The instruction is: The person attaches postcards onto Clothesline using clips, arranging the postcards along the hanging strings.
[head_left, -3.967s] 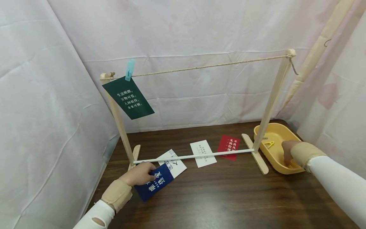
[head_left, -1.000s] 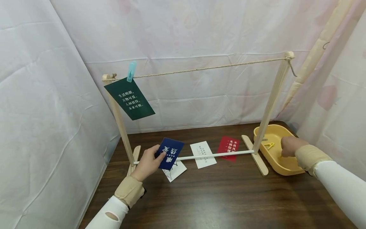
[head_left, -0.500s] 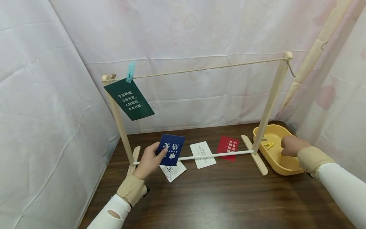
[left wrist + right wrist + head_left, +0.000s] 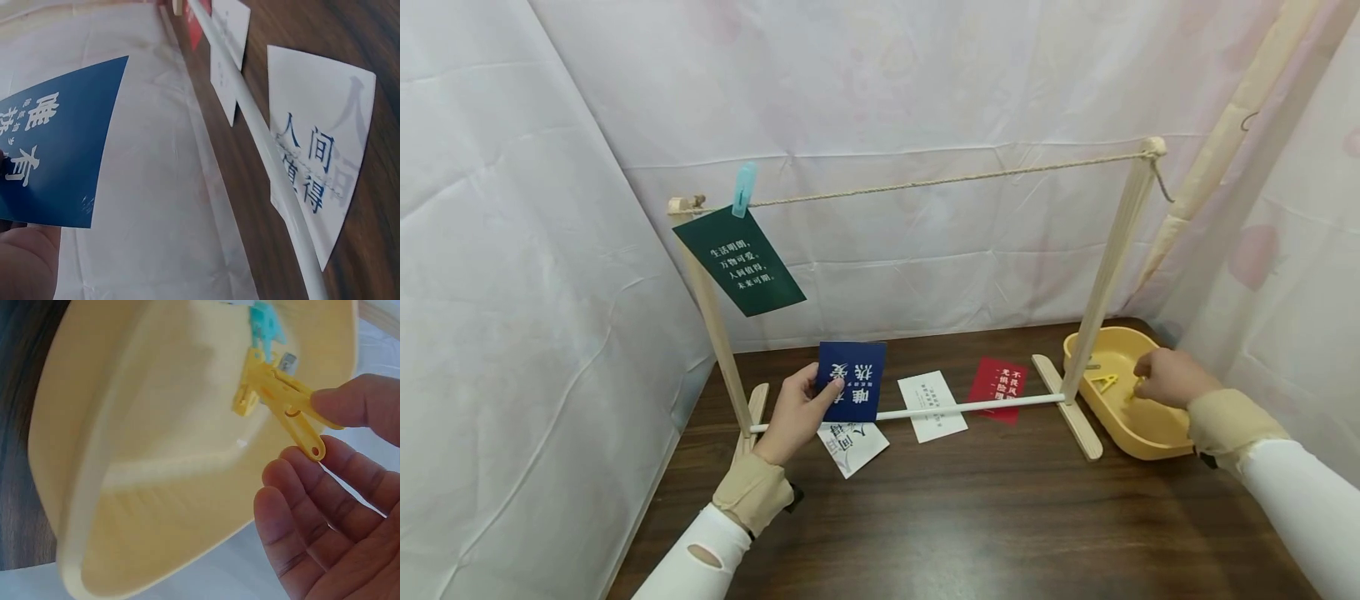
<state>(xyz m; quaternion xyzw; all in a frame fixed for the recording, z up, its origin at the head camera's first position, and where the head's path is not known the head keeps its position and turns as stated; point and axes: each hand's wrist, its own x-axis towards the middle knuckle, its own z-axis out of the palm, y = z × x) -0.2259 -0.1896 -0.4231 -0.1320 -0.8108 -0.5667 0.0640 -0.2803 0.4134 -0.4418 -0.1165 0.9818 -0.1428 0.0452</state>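
My left hand [image 4: 792, 417] holds a dark blue card [image 4: 853, 375] with white characters, thumb on its front, above the white rod. Over the yellow tray [image 4: 1150, 442], my right hand [image 4: 1172, 379] pinches a yellow clothespin [image 4: 289, 403] between thumb and fingers. Another yellow clothespin [image 4: 244, 400] lies behind it in the tray, beside a teal clothespin [image 4: 265, 325] and a small metal piece [image 4: 287, 362]. Beneath the blue card, a white card [image 4: 853, 450] lies partly covered on the table.
A wooden frame carries a twine line [image 4: 940, 180], where a blue clothespin [image 4: 744, 187] holds a dark green card [image 4: 741, 262]. A second white card [image 4: 932, 404] and a red card [image 4: 997, 387] lie under the white rod [image 4: 895, 413]. Curtains stand behind.
The left hand has lifted the blue card off the table and turned it upright. My right hand has risen slightly from the tray's bottom, pinching the yellow clothespin.
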